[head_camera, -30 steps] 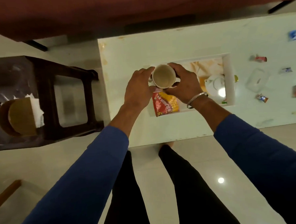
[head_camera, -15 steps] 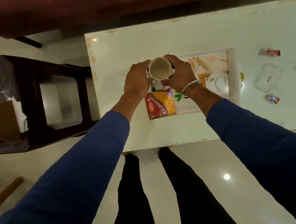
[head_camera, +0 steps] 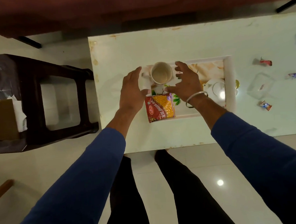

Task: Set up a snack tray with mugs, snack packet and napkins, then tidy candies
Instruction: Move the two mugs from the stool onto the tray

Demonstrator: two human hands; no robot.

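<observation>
A cream mug [head_camera: 161,74] stands upright at the left end of the white printed tray [head_camera: 229,83] on the table. My left hand [head_camera: 133,91] is just left of the mug and my right hand [head_camera: 185,83] just right of it, both with fingers spread and off the mug. A red and yellow snack packet [head_camera: 160,107] lies in the tray's near left corner. Wrapped candies [head_camera: 263,62] [head_camera: 265,105] lie scattered on the table at the right. Napkins [head_camera: 18,111] sit in a holder on the dark stool.
A dark stool [head_camera: 57,106] stands left of the white table [head_camera: 123,49]. A clear plastic box [head_camera: 260,86] sits among the candies at right. A white teapot picture or object [head_camera: 214,89] shows at the tray's right end. My legs are below the table's near edge.
Both hands held the mug above the tray's left end; now the mug stands in the tray and both hands have let go and spread apart.
</observation>
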